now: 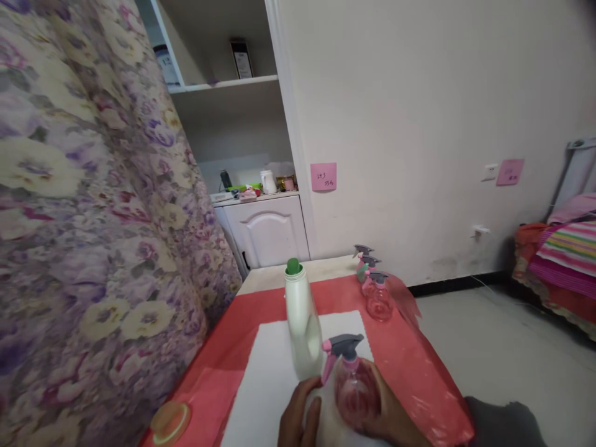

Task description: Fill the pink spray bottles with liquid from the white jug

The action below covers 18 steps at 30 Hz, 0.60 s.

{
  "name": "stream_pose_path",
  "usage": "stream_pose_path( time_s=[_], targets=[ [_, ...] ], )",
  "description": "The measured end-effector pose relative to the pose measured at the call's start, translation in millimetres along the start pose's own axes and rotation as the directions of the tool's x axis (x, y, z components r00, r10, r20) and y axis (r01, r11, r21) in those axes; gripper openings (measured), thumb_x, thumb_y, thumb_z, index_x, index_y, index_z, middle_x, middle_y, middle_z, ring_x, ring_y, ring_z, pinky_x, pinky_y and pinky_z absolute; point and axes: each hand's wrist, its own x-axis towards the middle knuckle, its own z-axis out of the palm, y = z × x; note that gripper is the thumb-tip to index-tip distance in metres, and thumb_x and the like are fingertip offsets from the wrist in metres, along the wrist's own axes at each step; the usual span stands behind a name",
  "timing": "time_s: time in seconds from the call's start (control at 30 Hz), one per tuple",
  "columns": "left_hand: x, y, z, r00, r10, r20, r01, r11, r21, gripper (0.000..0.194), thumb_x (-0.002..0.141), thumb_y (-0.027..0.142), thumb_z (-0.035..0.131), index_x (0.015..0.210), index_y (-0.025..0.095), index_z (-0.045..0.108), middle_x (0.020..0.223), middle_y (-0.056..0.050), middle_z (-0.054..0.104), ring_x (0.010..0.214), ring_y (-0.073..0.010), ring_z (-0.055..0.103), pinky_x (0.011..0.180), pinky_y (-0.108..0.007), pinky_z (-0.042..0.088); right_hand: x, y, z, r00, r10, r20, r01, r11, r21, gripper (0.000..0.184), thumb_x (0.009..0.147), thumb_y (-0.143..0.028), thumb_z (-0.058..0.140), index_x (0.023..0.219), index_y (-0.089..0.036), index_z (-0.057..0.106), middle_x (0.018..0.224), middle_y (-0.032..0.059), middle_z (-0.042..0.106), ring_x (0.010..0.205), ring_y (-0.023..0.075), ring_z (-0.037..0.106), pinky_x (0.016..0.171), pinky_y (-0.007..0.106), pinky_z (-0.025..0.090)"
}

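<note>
A tall white bottle with a green cap stands on a white mat over a red table cover. My left hand is curled round its base. Right beside it is a pink see-through spray bottle with a grey trigger head. My right hand wraps round this spray bottle from the right and holds it upright, touching or nearly touching the white bottle. Both hands sit at the near edge of the table, partly cut off by the frame.
More pink spray bottles stand in a row at the table's far right corner. An orange round lid lies at the near left. A floral curtain hangs close on the left. A white cabinet stands behind, a bed at the right.
</note>
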Motion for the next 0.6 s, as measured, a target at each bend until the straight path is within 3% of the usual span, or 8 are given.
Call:
stream_pose_path(
  time_s=[0.07, 0.17, 0.3, 0.43, 0.6],
  targets=[
    [1.9, 18.3, 12.8, 0.997, -0.072, 0.025, 0.074, 0.992, -0.098, 0.052, 0.086, 0.056, 0.052, 0.125, 0.023, 0.063, 0.134, -0.010, 0.064, 0.127, -0.0291, 0.054, 0.112, -0.045, 0.038, -7.4, -6.2, 16.2, 0.997, 0.030, 0.069, -0.038, 0.993, 0.115, 0.080, 0.057, -0.035, 0.082, 0.129, -0.027, 0.048, 0.132, 0.0110, 0.061, 0.126, 0.0335, 0.055, 0.107, 0.048, 0.043],
    [6.5, 36.5, 17.5, 0.971, -0.164, 0.174, 0.207, 0.941, -0.269, 0.059, 0.085, 0.059, 0.053, 0.128, 0.020, 0.062, 0.136, -0.011, 0.063, 0.132, -0.0321, 0.049, 0.115, -0.048, 0.032, -14.9, -8.0, 29.8, 0.981, 0.137, 0.136, -0.163, 0.967, 0.197, 0.070, 0.061, -0.041, 0.082, 0.125, -0.030, 0.055, 0.121, 0.0090, 0.067, 0.119, 0.0355, 0.059, 0.097, 0.048, 0.050],
    [8.4, 51.3, 8.9, 0.920, -0.156, 0.358, 0.291, 0.885, -0.362, 0.059, 0.081, 0.063, 0.058, 0.121, 0.021, 0.068, 0.132, -0.012, 0.066, 0.126, -0.0359, 0.054, 0.109, -0.049, 0.039, -15.0, -4.1, 28.7, 0.955, 0.238, 0.177, -0.277, 0.930, 0.243, 0.057, 0.063, -0.049, 0.080, 0.116, -0.033, 0.064, 0.109, 0.0051, 0.072, 0.112, 0.0367, 0.063, 0.085, 0.046, 0.056],
    [8.3, 69.7, -2.5, 0.875, -0.198, 0.441, 0.376, 0.852, -0.363, 0.055, 0.077, 0.062, 0.064, 0.116, 0.024, 0.072, 0.124, -0.011, 0.070, 0.116, -0.0354, 0.060, 0.102, -0.046, 0.045, -7.2, -4.7, 29.9, 0.946, 0.279, 0.166, -0.318, 0.902, 0.293, 0.043, 0.079, -0.055, 0.065, 0.115, -0.031, 0.065, 0.106, 0.0038, 0.073, 0.114, 0.0325, 0.063, 0.086, 0.043, 0.055],
    [11.6, 86.0, -2.9, 0.847, -0.169, 0.503, 0.419, 0.796, -0.438, 0.045, 0.075, 0.055, 0.071, 0.107, 0.023, 0.076, 0.109, -0.012, 0.075, 0.103, -0.0320, 0.067, 0.097, -0.043, 0.047, -1.4, -5.9, 39.3, 0.947, 0.293, 0.128, -0.320, 0.866, 0.385, 0.056, 0.079, -0.064, 0.060, 0.117, -0.023, 0.065, 0.108, 0.0077, 0.072, 0.115, 0.0305, 0.063, 0.091, 0.044, 0.053]
  ],
)
